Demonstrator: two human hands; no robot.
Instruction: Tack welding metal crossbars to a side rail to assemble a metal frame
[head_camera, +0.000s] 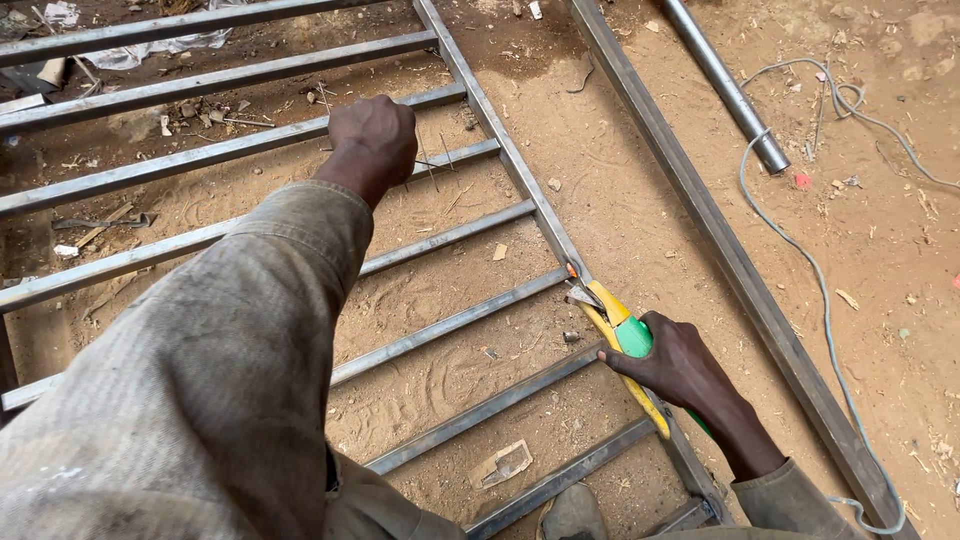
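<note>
A grey steel frame (520, 170) of several parallel bars lies flat on sandy ground. My left hand (372, 140) is closed and rests on one of the upper bars (200, 157), sleeve stretched out from the lower left. My right hand (672, 362) grips a yellow and green electrode holder (622, 330). The holder's metal jaw and tip (577, 287) sit against the frame's long side rail where a cross bar meets it.
A second long steel rail (720, 240) runs diagonally to the right. A round metal pipe (725, 85) lies at the top right, and a pale cable (815, 270) winds over the sand. Scraps and debris litter the upper left. A shoe toe (572, 512) shows at the bottom.
</note>
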